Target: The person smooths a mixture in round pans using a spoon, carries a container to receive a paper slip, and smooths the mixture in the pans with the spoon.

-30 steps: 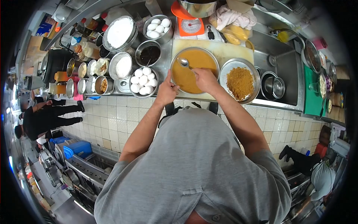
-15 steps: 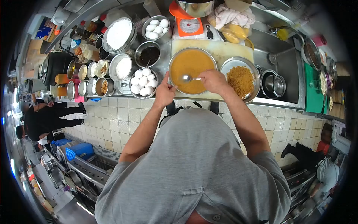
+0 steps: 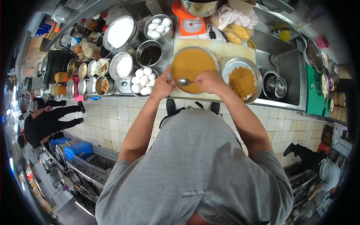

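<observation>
Head camera: what takes up the most room around the work?

Your cutting board [image 3: 236, 50], pale and lying flat. On it, right in front of you, is the round pan [image 3: 194, 47] of orange-brown mixture [image 3: 193, 62].

And how far along is it?

You have the mixture reaching the wall all round, with a smooth, level look, so the bulk of the evening-out seems done. With your spoon [image 3: 183, 81] over it, I'd judge that work unfinished. Your crumbs [image 3: 241, 82] lie heaped in a pan of their own [image 3: 226, 71], just to the right; whether any went into the mixture, you can't tell from here.

Next size down?

Your orange scale [image 3: 191, 25], beyond the board.

The hands?

Your right hand [image 3: 210, 81] is closed round the spoon's handle. Your left hand [image 3: 162, 86] is at the mixture pan's left rim, forefinger along it, near the eggs [image 3: 144, 80]; whether it grips, you can't tell.

And the spoon?

Its bowl is just inside the near-left rim; contact is unclear.

Any writing?

Your scale's dial has marks too small to read; no brand is legible.
</observation>
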Action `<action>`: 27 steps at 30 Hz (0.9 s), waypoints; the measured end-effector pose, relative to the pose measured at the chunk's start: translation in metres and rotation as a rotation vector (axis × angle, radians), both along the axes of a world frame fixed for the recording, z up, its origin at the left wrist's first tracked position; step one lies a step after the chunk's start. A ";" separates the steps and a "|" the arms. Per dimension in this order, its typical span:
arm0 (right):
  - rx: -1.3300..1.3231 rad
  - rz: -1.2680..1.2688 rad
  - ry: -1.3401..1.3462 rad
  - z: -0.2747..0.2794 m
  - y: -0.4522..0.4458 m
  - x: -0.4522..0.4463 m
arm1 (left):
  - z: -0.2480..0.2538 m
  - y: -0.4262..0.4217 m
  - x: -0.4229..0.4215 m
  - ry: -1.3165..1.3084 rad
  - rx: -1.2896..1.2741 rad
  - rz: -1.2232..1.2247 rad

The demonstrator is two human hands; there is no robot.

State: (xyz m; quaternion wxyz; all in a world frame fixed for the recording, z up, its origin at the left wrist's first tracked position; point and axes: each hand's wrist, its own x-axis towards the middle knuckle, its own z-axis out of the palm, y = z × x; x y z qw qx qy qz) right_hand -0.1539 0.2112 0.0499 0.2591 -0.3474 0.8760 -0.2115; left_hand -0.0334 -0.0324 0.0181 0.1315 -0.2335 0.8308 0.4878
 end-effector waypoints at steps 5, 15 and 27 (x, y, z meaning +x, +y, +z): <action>0.209 0.137 0.047 0.025 0.038 -0.016 | -0.004 -0.008 -0.008 0.010 0.045 0.056; 0.142 -0.195 0.196 0.021 0.083 -0.037 | -0.005 -0.006 -0.011 0.038 -0.039 0.026; 0.064 -0.116 0.057 0.003 0.082 -0.007 | 0.038 0.006 -0.009 -0.163 -0.078 -0.208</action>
